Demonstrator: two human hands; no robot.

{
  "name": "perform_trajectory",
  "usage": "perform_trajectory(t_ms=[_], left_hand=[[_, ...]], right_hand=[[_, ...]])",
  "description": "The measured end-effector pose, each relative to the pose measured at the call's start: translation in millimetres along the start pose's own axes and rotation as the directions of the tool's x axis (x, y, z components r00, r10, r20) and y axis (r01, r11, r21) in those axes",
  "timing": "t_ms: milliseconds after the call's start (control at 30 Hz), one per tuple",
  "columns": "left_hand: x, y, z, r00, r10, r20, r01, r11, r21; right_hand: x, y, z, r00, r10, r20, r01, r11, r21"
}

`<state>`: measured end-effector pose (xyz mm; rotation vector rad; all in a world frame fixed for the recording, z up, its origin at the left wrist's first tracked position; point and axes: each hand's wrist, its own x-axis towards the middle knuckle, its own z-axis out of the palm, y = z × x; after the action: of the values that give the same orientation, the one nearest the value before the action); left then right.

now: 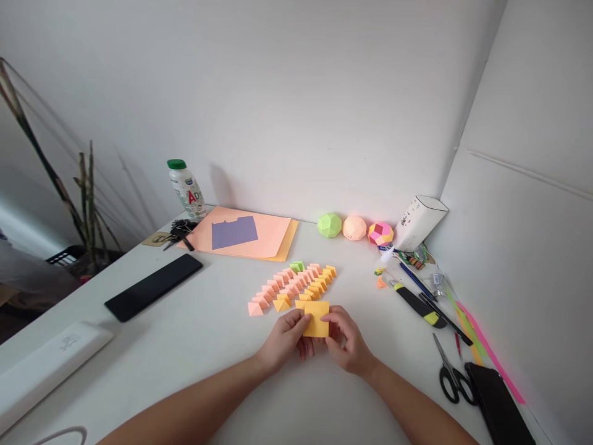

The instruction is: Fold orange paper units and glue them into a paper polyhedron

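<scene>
A small square of yellow-orange paper is held up above the table between my two hands. My left hand pinches its left edge, thumb on the near face. At the right edge, the fingers of my right hand are curled against the paper, with the thumb low near its bottom corner. Just beyond the hands stand rows of folded paper pieces: pink ones, yellow-orange ones and a few green ones. The paper hides part of the nearest yellow-orange pieces.
Pink sheets lie at the back under a purple piece, near a bottle. Three paper balls line the wall. Rightward are a utility knife, scissors and a black phone-like object. A dark slab lies left.
</scene>
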<state>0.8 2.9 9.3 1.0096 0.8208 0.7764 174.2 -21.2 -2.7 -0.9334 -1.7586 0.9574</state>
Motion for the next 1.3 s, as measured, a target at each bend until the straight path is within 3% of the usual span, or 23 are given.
perform_trajectory(t_ms=[300,500,700,967,1100,1300], left_hand=[[1,-4,-1.1,1.000,0.008,0.000,-0.008,1.000,-0.018],[2,-3,-3.1,0.999,-0.009,0.032,0.011,0.998,-0.067],[2,-6,-5.9,0.998,-0.024,0.065,0.028,0.998,-0.062],[-2,-4,-2.8,0.995,-0.045,0.093,0.041,0.998,0.047],[-5,0,-1.3,0.992,-0.019,0.122,0.008,0.996,0.087],[-4,-3,-0.4,0.994,-0.027,0.110,0.009,0.988,0.154]], right_hand=[[2,10,2,0.999,-0.032,-0.038,0.030,0.998,-0.057],[1,14,3,1.000,-0.005,-0.014,0.005,0.998,0.068],[2,9,1,0.999,-0.008,-0.043,0.007,1.000,-0.015],[6,2,0,0.966,0.247,-0.079,-0.232,0.958,0.166],[6,-1,2,0.952,0.296,-0.082,-0.269,0.932,0.242],[4,-2,3,0.934,0.343,-0.100,-0.315,0.922,0.223]])
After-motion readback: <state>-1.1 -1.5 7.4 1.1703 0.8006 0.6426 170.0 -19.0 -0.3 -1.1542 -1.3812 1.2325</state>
